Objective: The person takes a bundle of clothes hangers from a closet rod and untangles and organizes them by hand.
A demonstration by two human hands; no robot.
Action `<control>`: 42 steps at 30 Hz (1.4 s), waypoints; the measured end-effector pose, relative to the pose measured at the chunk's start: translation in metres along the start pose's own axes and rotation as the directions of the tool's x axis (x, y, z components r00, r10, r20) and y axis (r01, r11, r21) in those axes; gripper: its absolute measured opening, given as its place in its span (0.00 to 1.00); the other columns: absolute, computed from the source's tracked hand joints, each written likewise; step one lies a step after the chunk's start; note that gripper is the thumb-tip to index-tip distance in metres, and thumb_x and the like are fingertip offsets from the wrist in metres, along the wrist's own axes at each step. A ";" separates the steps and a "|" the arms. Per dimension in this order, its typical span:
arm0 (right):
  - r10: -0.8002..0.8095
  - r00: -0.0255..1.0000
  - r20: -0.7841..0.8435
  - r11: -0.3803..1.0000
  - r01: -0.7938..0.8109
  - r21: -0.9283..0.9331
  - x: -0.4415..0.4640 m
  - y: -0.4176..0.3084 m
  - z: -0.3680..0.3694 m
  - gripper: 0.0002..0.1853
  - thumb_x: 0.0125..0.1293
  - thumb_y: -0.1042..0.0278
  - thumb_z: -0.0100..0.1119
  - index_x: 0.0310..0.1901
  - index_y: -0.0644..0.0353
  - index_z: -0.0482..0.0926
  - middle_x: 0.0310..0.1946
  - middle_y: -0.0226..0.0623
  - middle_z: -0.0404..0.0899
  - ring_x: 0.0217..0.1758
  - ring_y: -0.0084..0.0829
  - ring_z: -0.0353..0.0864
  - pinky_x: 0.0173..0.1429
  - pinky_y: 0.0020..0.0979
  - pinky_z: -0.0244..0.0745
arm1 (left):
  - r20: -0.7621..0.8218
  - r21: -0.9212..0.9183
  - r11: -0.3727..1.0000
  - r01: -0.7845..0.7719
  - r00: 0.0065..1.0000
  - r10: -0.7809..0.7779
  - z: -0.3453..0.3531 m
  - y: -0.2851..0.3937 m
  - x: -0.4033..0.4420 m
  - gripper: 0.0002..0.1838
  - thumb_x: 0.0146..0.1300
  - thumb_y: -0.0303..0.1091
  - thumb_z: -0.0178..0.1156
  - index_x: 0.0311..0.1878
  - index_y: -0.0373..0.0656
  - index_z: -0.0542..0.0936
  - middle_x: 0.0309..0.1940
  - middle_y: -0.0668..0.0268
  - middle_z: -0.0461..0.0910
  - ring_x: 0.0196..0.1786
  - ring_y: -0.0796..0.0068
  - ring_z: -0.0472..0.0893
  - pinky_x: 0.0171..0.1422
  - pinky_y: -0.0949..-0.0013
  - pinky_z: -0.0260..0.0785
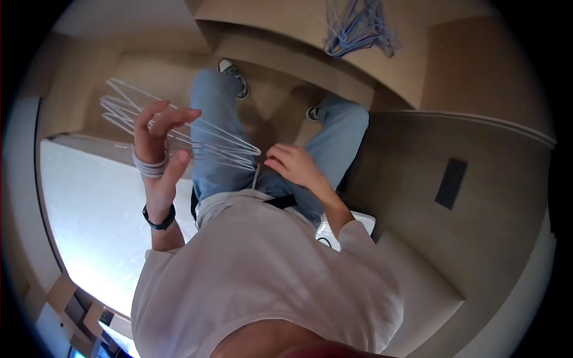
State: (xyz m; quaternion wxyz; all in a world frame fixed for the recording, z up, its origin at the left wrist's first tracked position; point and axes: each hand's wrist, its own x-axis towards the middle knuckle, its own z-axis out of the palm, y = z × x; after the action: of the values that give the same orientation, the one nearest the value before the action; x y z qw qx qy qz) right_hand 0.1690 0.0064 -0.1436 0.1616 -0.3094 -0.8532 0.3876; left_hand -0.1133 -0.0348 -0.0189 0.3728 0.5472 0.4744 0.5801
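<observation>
A seated person carries a fan of white hangers (200, 143) over the lap, their pale loops (149, 167) ringed round the left hand (152, 146). That hand is upturned, thumb well apart from curled fingers; the loops seem to take the weight, so no clamping looks necessary. The right hand (292, 164), fingers bent, sits just beside the far corners, perhaps to steady them; whether it grips any wire, an onlooker cannot tell. The hands are apart. A bluish bundle (361, 30) lies on the worktop (268, 15), beyond the knees, apparently leaving the lap free.
</observation>
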 end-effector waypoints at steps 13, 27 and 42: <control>0.358 0.888 0.288 0.904 -0.252 -0.346 -0.037 0.058 0.058 0.18 0.65 0.53 0.62 0.50 0.56 0.79 0.43 0.45 0.82 0.51 0.48 0.80 0.52 0.46 0.76 | -0.298 -0.221 0.974 0.047 0.948 -0.113 -0.046 -0.013 -0.003 0.41 0.66 0.54 0.55 0.77 0.50 0.52 0.61 0.48 0.76 0.68 0.53 0.72 0.72 0.54 0.59; 0.371 0.863 0.343 0.900 -0.242 -0.363 -0.017 0.061 0.052 0.20 0.65 0.54 0.63 0.52 0.59 0.79 0.45 0.48 0.84 0.51 0.52 0.82 0.53 0.47 0.77 | -0.615 0.663 0.666 0.342 0.757 0.223 -0.088 -0.011 -0.013 0.43 0.61 0.48 0.71 0.72 0.39 0.62 0.60 0.54 0.76 0.64 0.57 0.72 0.67 0.60 0.63; 0.298 0.907 0.296 0.926 -0.200 -0.320 -0.038 0.071 0.089 0.16 0.64 0.59 0.63 0.49 0.59 0.80 0.44 0.50 0.83 0.49 0.52 0.81 0.53 0.47 0.76 | -0.090 -0.521 0.842 0.143 0.971 -0.221 -0.062 0.017 0.002 0.28 0.73 0.49 0.51 0.68 0.39 0.69 0.57 0.54 0.80 0.59 0.60 0.79 0.62 0.61 0.69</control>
State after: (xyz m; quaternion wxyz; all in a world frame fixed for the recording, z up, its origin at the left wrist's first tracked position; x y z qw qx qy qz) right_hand 0.1802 -0.0323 -0.2572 -0.0852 -0.3652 -0.8675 0.3267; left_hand -0.1730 -0.0466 0.0008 0.5218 0.3372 0.3797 0.6854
